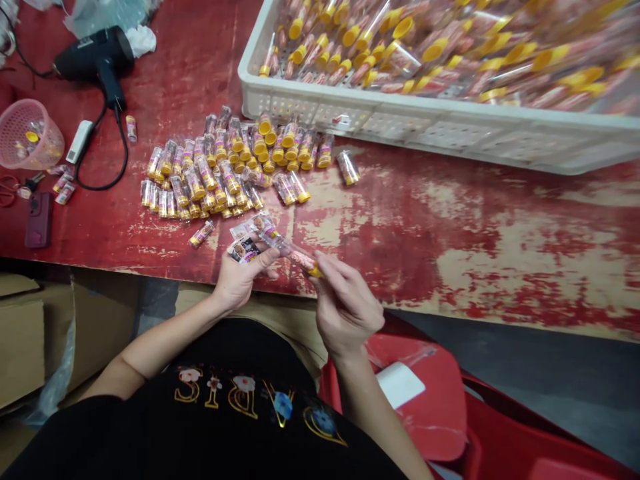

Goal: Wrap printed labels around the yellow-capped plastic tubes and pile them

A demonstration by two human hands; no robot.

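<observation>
My left hand (240,273) is closed on printed plastic sleeves (245,249) near the table's front edge. In my right hand (346,303) is a small clear tube (303,259) with pink contents and a yellow cap, held at its cap end. The tube's other end meets a clear sleeve at my left fingertips; how far it is inside, I cannot tell. Beyond my hands lies a pile of labelled, yellow-capped tubes (220,170). A single labelled tube (201,234) rests just behind my left hand.
A white crate (400,127) of unlabelled tubes fills the back right of the red table (390,220). At the left are a black heat gun (95,53) with its cable, a pink basket (47,143), a phone (39,220) and scissors (7,190). A red stool (435,400) stands below.
</observation>
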